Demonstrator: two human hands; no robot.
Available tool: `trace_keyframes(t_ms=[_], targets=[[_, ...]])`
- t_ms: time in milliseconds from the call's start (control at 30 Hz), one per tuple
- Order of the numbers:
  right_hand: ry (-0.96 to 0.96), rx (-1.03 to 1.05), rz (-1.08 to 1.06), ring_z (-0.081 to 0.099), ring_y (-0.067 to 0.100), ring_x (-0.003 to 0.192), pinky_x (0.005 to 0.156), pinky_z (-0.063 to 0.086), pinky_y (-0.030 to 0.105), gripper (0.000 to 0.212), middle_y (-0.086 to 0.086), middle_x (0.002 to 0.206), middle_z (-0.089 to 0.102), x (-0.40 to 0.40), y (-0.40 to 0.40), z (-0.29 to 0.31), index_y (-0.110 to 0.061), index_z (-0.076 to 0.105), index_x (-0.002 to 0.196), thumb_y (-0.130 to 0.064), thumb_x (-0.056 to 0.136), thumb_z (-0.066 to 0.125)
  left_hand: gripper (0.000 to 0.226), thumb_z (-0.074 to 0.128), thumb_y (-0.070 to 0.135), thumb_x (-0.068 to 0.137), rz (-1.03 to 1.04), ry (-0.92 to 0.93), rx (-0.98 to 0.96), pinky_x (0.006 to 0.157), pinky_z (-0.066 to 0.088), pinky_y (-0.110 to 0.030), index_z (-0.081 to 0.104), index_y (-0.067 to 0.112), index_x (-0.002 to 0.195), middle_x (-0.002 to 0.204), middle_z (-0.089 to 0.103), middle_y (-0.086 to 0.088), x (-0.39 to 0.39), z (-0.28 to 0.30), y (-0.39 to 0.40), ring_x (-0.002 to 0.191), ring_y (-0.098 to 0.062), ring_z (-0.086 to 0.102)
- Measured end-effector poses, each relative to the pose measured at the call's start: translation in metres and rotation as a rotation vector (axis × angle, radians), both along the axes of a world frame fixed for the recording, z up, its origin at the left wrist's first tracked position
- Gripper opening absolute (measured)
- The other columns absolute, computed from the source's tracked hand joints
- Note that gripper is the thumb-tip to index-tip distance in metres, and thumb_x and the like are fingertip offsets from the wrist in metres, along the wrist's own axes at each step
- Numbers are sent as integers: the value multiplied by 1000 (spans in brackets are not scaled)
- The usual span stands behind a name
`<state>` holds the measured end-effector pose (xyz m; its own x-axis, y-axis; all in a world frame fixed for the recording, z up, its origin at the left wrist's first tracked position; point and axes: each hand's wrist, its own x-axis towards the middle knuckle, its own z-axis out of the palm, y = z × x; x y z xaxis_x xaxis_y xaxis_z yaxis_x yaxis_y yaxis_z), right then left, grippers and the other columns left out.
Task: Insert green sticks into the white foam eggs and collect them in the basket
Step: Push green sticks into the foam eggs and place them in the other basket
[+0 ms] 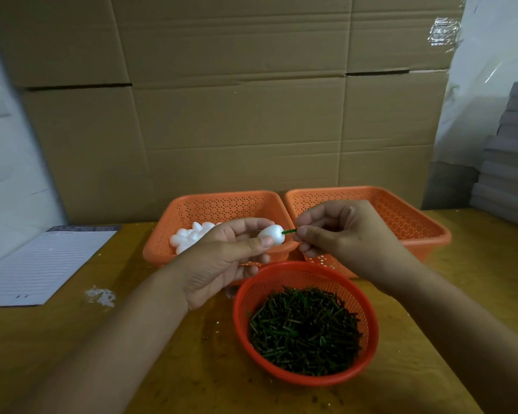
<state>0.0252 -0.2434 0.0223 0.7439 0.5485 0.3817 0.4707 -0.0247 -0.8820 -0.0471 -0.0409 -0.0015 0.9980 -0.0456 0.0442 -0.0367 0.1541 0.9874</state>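
Observation:
My left hand (pixel 225 258) grips a white foam egg (pixel 273 234) between thumb and fingers above the table. My right hand (pixel 341 234) pinches a green stick (pixel 289 231) whose tip is in the egg's right end. Behind them, the left orange basket (pixel 222 204) holds several white foam eggs (pixel 189 236). The right orange basket (pixel 401 216) stands beside it; my right hand hides part of its inside. A round red basket (pixel 305 375) full of green sticks (pixel 305 327) sits in front, below my hands.
A lined notepad (pixel 39 264) lies at the left on the wooden table (pixel 162 383), with white foam crumbs (pixel 100 295) near it. A cardboard wall (pixel 237 100) stands behind the baskets. Grey stacked sheets (pixel 509 168) rise at the right.

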Motion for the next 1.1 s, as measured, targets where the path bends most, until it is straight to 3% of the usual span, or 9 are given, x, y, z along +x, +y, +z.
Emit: trace_keyframes(t_ms=[200, 567, 733, 833, 967, 1100], targets=[[-114, -46, -36, 63, 12, 52, 53, 52, 20, 11, 2, 60, 70, 0, -1, 0, -11, 71, 78, -7, 89, 72, 28, 79, 18, 76, 16, -7, 11, 63, 53, -20, 77, 25, 103, 96, 73, 1, 0, 1, -1, 76, -8, 65], [-214, -108, -48, 62, 5, 52, 51, 51, 22, 18, -7, 61, 70, 2, 0, -3, -20, 70, 75, -18, 92, 68, 29, 82, 23, 72, 21, -14, 23, 63, 53, -19, 79, 28, 100, 92, 73, 3, -1, 1, -3, 75, -7, 64], [-217, -104, -64, 68, 25, 60, 59, 55, 45, 18, 1, 65, 72, 3, 4, -8, -19, 71, 76, -20, 93, 67, 27, 80, 22, 73, 29, -12, 29, 64, 53, -19, 79, 27, 99, 93, 73, 2, 0, 0, -4, 75, -7, 65], [-218, -92, -71, 66, 11, 57, 58, 55, 42, 19, -5, 63, 71, 5, 5, -10, -24, 70, 73, -21, 92, 68, 32, 80, 21, 73, 41, -10, 29, 64, 53, -19, 76, 22, 104, 92, 73, 2, 0, 1, -4, 74, -8, 64], [-212, -87, -68, 65, 6, 55, 54, 52, 30, 22, -7, 63, 71, 5, 7, -12, -24, 70, 71, -22, 93, 68, 43, 77, 19, 75, 64, -16, 39, 63, 53, -20, 67, 13, 117, 89, 73, 3, 0, 1, -6, 73, -7, 64], [-209, -91, -73, 68, 26, 60, 56, 54, 48, 22, 4, 67, 73, 4, 9, -15, -18, 71, 74, -25, 95, 66, 44, 78, 20, 74, 74, -33, 44, 63, 54, -20, 68, 12, 117, 91, 74, 1, 0, 1, -6, 72, -7, 64]])
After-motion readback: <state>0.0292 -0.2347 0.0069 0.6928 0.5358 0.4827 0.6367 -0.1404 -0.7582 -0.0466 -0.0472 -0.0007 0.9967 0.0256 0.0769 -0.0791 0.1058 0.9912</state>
